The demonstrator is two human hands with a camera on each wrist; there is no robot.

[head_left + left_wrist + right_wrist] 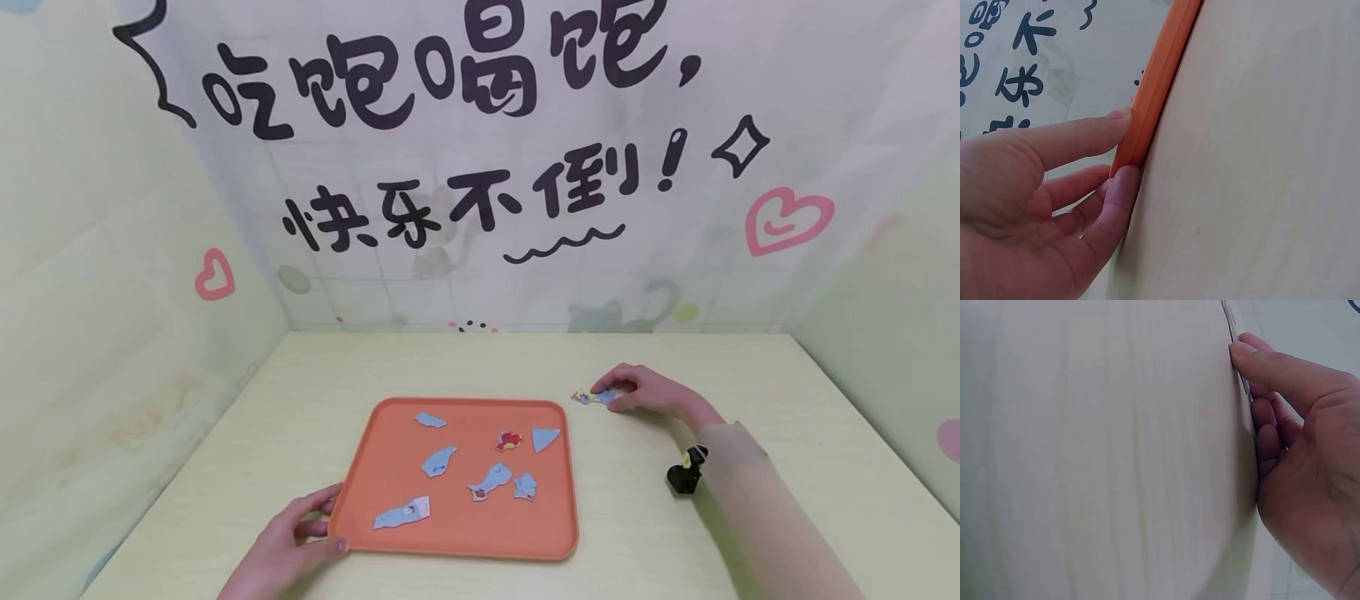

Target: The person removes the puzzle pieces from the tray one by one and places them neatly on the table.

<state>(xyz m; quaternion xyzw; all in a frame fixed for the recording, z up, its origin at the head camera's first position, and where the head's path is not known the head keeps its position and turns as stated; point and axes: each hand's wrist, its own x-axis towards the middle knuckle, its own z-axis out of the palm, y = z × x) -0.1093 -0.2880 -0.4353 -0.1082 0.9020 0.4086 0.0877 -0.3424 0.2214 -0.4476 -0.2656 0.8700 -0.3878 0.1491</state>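
Note:
My left hand [288, 533] holds the near left corner of an orange tray [465, 542], thumb and fingers about its rim. The left wrist view also shows the tray's orange side [1154, 81] between thumb and fingers. Beyond the tray's far right corner, my right hand [641, 390] pinches an irregular light-blue puzzle piece [604, 397] with yellow print, low over the table. Edge-on in the right wrist view, the thin piece [1230, 322] is at the thumb tip. Several light-blue pieces, such as one with a pink end [402, 512], and a red piece [509, 440] lie apart in the tray.
A small black object with a yellow mark [685, 475] is beside the right sleeve [757, 492], over the table's right part. Behind the pale wooden table [450, 362] hangs a white printed cloth [450, 292], with similar cloth at both sides.

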